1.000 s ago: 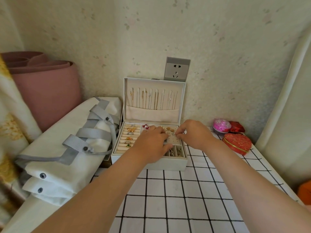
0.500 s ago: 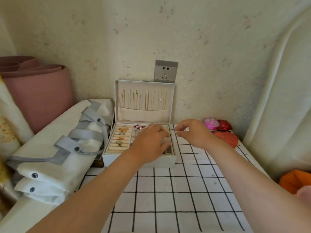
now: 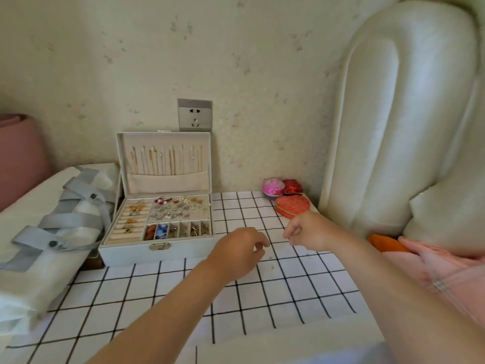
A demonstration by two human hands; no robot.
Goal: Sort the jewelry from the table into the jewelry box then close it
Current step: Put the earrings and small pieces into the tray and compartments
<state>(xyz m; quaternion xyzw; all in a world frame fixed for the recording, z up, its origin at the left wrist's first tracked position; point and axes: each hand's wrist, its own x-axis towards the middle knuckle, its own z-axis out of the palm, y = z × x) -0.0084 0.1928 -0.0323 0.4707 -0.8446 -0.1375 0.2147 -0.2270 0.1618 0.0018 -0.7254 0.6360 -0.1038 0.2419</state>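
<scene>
The white jewelry box [image 3: 157,252] stands open at the back left of the checked table [image 3: 262,298], its lid upright with necklaces hanging inside. The tray holds rings on the left, earrings at the back and several small filled compartments in front. My left hand [image 3: 240,252] hovers over the table just right of the box, its fingers loosely curled and holding nothing. My right hand [image 3: 305,231] hangs further right with thumb and fingertips drawn together; nothing shows between them. Two tiny specks [image 3: 272,261] lie on the cloth below the hands, too small to identify.
A folded white bag with grey straps [image 3: 52,232] lies left of the box. Red and pink trinket boxes [image 3: 288,200] sit at the back right corner. A padded cream headboard [image 3: 406,127] rises on the right, above an orange thing [image 3: 385,243] and pink fabric. A wall socket [image 3: 194,115] is behind the box.
Both hands have drawn back from the box tray and moved right, over the table. The view has swung right, and the whole tray shows.
</scene>
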